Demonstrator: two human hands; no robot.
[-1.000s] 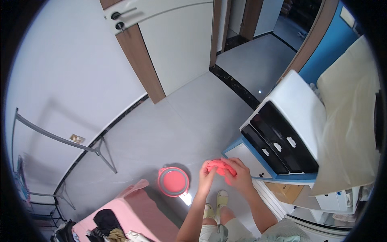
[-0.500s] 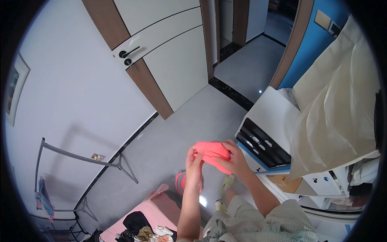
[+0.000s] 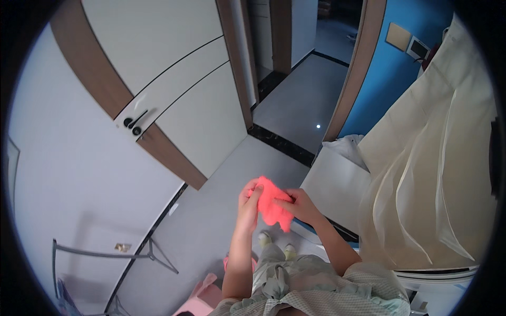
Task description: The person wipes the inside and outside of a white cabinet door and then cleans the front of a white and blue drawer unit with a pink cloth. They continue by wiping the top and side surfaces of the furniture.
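Note:
A bright coral-pink cloth [image 3: 272, 203], fuzzy at its edges, is bunched up in front of me at about waist height. My left hand [image 3: 250, 196] grips its left side, thumb lying on top. On the other side, my right hand [image 3: 301, 205] pinches the cloth between thumb and fingers. One corner hangs down below the right hand. The fingers behind the cloth are partly hidden.
An opened white door [image 3: 195, 116] with brown trim stands ahead, beside a doorway. To the right are a white cabinet [image 3: 337, 181] and a cream curtain [image 3: 421, 184]. A grey rack [image 3: 100, 252] stands left; a pink container [image 3: 203, 295] sits low near my left arm.
The view has shifted forward and right. Between my hands, the cloth has gone from a folded bundle to a looser shape with a dangling corner. Both hands still hold it.

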